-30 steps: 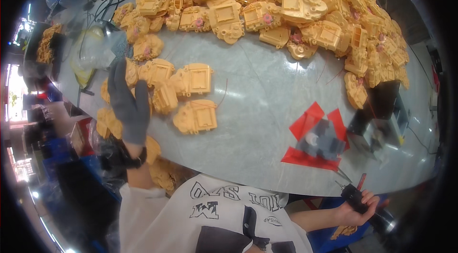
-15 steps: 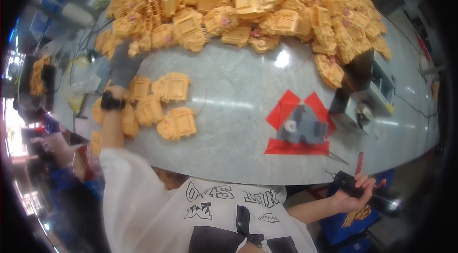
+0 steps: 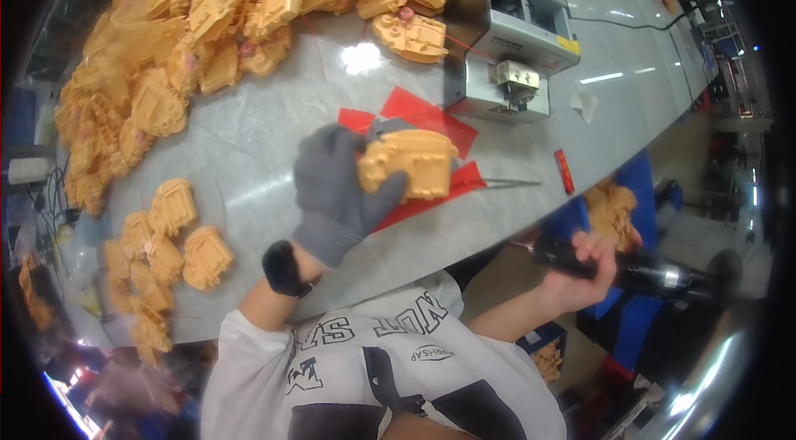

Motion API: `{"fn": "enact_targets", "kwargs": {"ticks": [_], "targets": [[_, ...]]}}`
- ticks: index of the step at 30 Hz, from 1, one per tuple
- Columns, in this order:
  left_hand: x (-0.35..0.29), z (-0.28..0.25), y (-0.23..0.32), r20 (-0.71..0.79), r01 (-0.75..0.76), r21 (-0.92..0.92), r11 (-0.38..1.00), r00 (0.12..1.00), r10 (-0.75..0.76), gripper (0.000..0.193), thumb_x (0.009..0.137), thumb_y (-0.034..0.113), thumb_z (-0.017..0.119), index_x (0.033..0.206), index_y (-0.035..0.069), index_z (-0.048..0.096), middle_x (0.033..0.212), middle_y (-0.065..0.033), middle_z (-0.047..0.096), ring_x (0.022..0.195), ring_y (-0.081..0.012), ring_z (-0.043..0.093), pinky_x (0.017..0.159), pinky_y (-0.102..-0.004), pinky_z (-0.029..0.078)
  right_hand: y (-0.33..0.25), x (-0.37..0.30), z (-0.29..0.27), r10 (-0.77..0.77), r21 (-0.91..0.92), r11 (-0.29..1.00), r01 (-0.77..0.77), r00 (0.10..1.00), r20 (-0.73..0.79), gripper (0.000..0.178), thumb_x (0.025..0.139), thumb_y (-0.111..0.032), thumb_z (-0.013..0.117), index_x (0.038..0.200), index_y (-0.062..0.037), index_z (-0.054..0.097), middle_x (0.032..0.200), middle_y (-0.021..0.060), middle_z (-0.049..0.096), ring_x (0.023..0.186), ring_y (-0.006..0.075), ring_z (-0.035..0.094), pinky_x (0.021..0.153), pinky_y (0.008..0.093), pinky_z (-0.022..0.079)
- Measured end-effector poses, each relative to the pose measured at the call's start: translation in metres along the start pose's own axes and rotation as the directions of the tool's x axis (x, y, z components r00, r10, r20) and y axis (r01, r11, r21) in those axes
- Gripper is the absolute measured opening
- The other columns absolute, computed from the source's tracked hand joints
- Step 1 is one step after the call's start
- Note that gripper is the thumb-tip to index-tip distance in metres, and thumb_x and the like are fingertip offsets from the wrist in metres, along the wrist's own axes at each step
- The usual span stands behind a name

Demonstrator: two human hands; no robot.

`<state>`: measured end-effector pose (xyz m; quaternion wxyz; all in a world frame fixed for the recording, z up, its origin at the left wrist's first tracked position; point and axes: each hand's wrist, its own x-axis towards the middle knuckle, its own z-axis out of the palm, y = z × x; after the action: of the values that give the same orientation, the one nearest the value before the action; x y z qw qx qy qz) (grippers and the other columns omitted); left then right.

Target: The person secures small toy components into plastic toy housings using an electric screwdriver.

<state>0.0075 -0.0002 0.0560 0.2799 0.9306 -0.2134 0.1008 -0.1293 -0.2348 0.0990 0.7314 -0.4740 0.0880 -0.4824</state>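
My left hand (image 3: 340, 187), in a grey glove, grips an orange plastic housing (image 3: 419, 162) by its left side. The housing is over a grey fixture (image 3: 388, 126) that lies among red tape strips (image 3: 423, 112); whether the two touch cannot be told. My bare right hand (image 3: 584, 270) is wrapped round a black electric screwdriver (image 3: 634, 270), held off the table's front edge with its bit pointing left. Much of the fixture is hidden behind the housing and the glove.
Orange housings (image 3: 207, 13) are heaped at the back and left, and a smaller group (image 3: 162, 253) lies at the front left. A grey machine (image 3: 518, 46) stands behind the fixture. Tweezers (image 3: 510, 184) and a red-handled tool (image 3: 564, 172) lie to the right. A blue bin (image 3: 643, 191) holds more orange parts.
My left hand has come from the far-left heap to the fixture, now with an orange housing in it. The view has turned to the right. My right hand still grips the screwdriver.
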Motion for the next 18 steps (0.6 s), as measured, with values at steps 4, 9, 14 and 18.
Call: {"fn": "enact_targets", "kwargs": {"ticks": [4, 9, 14, 18], "targets": [[0.009, -0.006, 0.006, -0.171, -0.012, -0.122, 0.993, 0.985, -0.009, 0.059, 0.065, 0.032, 0.072, 0.113, 0.003, 0.053, 0.113, -0.0205, 0.049, 0.106, -0.0364, 0.046, 0.094, -0.0451, 0.037, 0.003, 0.000, -0.011, -0.009, -0.057, 0.998, 0.004, 0.996, -0.089, 0.040, 0.083, -0.006, 0.048, 0.122, -0.0087, 0.041, 0.068, 0.0013, 0.039, 0.061, 0.0115, 0.039, 0.063, 0.0281, 0.035], [0.026, 0.003, 0.014, 0.142, -0.300, -0.051, 0.952, 0.942, 0.305, 0.064, 0.059, 0.026, 0.077, 0.117, 0.012, 0.053, 0.124, -0.0195, 0.044, 0.110, -0.0375, 0.045, 0.096, -0.0487, 0.036, 0.012, 0.002, 0.014, 0.039, 0.000, 0.999, -0.039, 0.999, -0.005, 0.041, 0.081, -0.005, 0.049, 0.121, -0.0108, 0.041, 0.068, 0.0012, 0.040, 0.059, 0.0119, 0.040, 0.062, 0.0280, 0.035], [0.015, 0.005, 0.025, 0.114, -0.211, -0.020, 0.977, 0.971, 0.211, 0.060, 0.056, 0.019, 0.076, 0.113, 0.015, 0.055, 0.120, -0.0185, 0.045, 0.102, -0.0358, 0.049, 0.083, -0.0452, 0.042, 0.020, 0.026, 0.041, -0.136, -0.106, 0.986, 0.127, 0.987, -0.082, 0.050, 0.076, -0.005, 0.051, 0.123, -0.0058, 0.034, 0.064, 0.0034, 0.043, 0.049, 0.0133, 0.042, 0.053, 0.0272, 0.038], [0.026, -0.001, 0.001, 0.124, -0.221, -0.175, 0.959, 0.962, 0.244, 0.057, 0.056, 0.013, 0.075, 0.110, 0.016, 0.057, 0.113, -0.0163, 0.047, 0.091, -0.0349, 0.053, 0.074, -0.0409, 0.045, 0.036, 0.059, 0.068, -0.198, -0.077, 0.977, 0.198, 0.980, 0.000, 0.051, 0.075, -0.002, 0.054, 0.122, -0.0038, 0.036, 0.062, 0.0035, 0.047, 0.049, 0.0137, 0.047, 0.052, 0.0280, 0.040]]}}
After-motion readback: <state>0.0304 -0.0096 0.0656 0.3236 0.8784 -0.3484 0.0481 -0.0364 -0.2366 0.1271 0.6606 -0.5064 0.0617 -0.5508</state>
